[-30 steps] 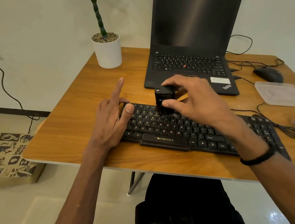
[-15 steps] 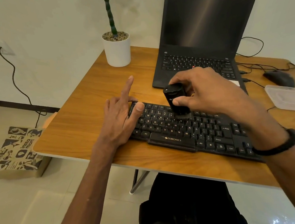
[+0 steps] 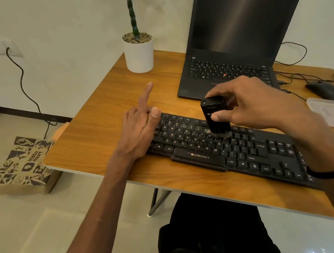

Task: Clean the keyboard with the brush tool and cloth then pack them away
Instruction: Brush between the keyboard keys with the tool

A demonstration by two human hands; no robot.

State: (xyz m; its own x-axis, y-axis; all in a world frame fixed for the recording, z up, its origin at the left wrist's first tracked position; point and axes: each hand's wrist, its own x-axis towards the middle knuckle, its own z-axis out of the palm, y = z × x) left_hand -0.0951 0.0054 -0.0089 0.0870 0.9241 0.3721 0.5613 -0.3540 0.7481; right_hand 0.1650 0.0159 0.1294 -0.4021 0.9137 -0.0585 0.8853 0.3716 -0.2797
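A black Zebronics keyboard lies along the near side of the wooden table. My right hand grips a black stubby brush tool, held upright and tilted slightly, its pale bristles touching the keys around the middle letter rows. My left hand rests flat on the keyboard's left end, thumb on the top-left corner, index finger lifted and pointing away. No cloth is in view.
An open black laptop stands behind the keyboard. A white pot with a green plant is at the back left. A black mouse, cables and a clear plastic container lie on the right. A printed paper bag sits on the floor.
My right hand has carried the brush tool to the right along the keyboard's letter rows. My left hand has stayed on the keyboard's left end. My head has turned left.
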